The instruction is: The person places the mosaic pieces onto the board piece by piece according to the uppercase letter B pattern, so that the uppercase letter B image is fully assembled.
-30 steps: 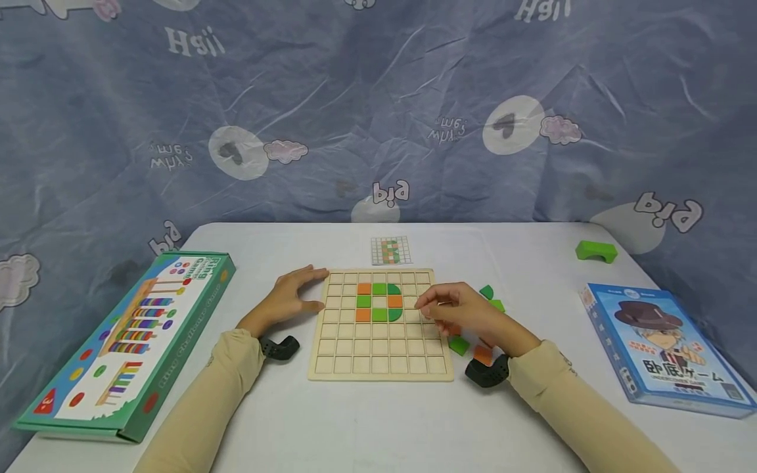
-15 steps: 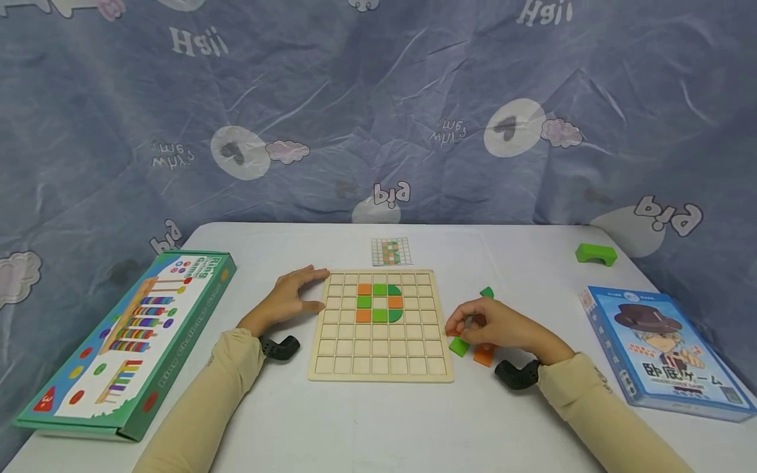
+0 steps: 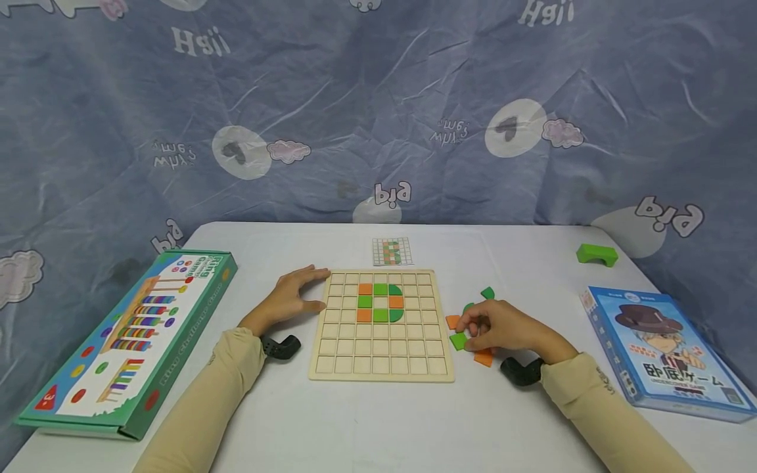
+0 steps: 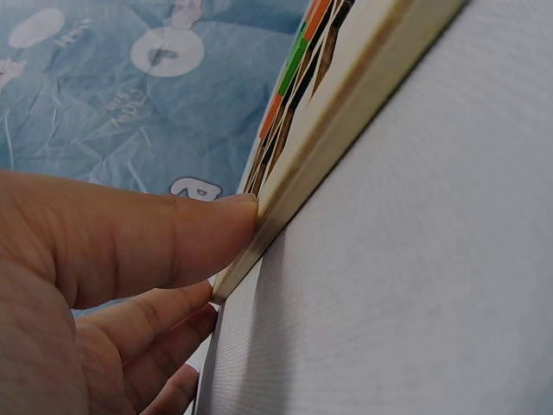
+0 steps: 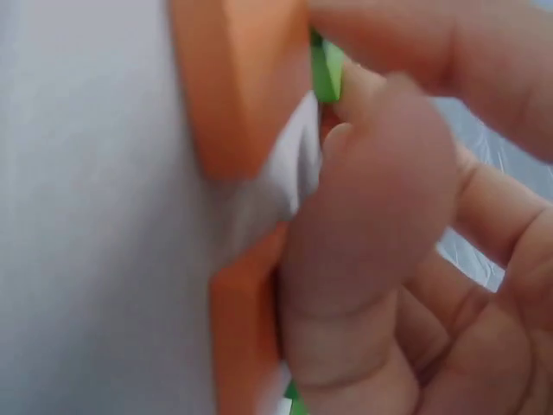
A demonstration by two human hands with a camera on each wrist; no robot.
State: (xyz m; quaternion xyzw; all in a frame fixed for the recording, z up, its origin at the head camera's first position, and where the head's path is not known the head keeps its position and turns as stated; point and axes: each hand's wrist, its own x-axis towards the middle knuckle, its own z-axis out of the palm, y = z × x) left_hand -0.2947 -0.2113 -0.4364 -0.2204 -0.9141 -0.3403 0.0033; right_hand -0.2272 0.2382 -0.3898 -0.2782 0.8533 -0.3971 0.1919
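My left hand [image 3: 286, 301] rests at the left edge of a wooden grid board [image 3: 340, 364], thumb and fingertips touching its side in the left wrist view. On the board sits a block of orange, light green and dark green tiles [image 3: 380, 289], two of them rounded at a corner. To the right of the board my right hand [image 3: 503, 325] is low among loose tiles, thumb and index finger apart. A light green tile [image 3: 458, 341] and an orange tile [image 3: 452, 322] lie by its fingertips. In the right wrist view an orange tile [image 5: 251, 86] is close to the index finger.
A small pattern card [image 3: 391, 251] lies behind the board. On the left is a long green game box [image 3: 142, 328]; a blue game box [image 3: 668, 348] lies on the right. Farther back stands a green arch block [image 3: 596, 253]. Patterned cloth hangs behind the table.
My right hand has moved from over the board's right side to the loose tiles, then shifted slightly, uncovering an orange tile. The left hand stays at the board's edge.
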